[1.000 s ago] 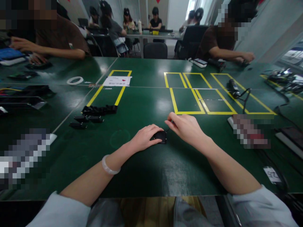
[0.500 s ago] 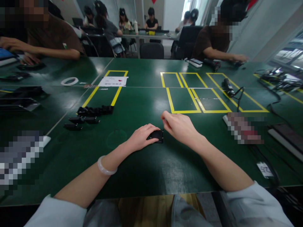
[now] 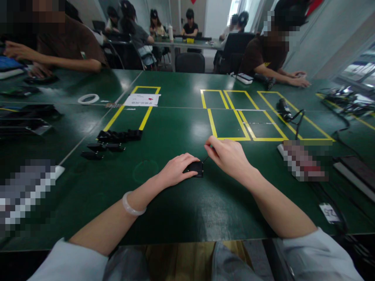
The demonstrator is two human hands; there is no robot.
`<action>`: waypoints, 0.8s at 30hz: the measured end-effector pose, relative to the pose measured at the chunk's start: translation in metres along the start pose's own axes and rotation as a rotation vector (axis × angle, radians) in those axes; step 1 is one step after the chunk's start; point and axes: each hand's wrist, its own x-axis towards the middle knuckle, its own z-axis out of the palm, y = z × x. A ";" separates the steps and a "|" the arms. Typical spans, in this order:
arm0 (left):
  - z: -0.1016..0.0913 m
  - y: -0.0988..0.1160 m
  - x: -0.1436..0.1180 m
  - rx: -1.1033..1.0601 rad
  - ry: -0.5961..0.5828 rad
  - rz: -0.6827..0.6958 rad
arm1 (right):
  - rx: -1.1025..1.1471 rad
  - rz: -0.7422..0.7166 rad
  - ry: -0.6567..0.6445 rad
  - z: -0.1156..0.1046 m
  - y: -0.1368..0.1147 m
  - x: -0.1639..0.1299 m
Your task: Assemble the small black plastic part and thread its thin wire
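My left hand point(image 3: 175, 169) holds a small black rectangular block point(image 3: 197, 168) against the green tabletop, thumb on the near side and fingers over the far side. My right hand point(image 3: 230, 154) is closed in a pinch just right of the block. From its fingertips a thin dark rod point(image 3: 206, 159) slants down to the block's upper right corner; its kind and upper end are hidden by the fingers. Left of my hands lie several similar black pieces point(image 3: 105, 147), with a row of black parts point(image 3: 120, 135) behind them.
Yellow tape outlines point(image 3: 231, 139) mark the green table point(image 3: 172, 128). A paper label point(image 3: 142, 100) and a white tape roll point(image 3: 88, 99) lie at the back left. A black cabled device point(image 3: 283, 109) and cable tangle point(image 3: 348, 99) are at right. Two co-workers sit opposite.
My right hand has shifted slightly right, away from the block, and more of the thin rod shows between them. My left hand keeps its hold. The co-worker at far right has brought both hands together.
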 end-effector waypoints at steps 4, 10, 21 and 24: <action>0.000 0.001 0.000 0.002 -0.001 0.001 | 0.057 0.016 0.035 -0.002 0.004 -0.003; 0.000 0.001 0.000 0.002 -0.001 0.012 | 0.137 -0.004 -0.005 -0.001 0.001 -0.004; 0.001 0.000 0.000 0.002 0.002 0.009 | 0.129 -0.002 -0.023 0.001 -0.001 -0.003; 0.001 0.001 0.000 0.011 -0.001 0.020 | 0.120 0.020 0.014 0.002 0.001 -0.003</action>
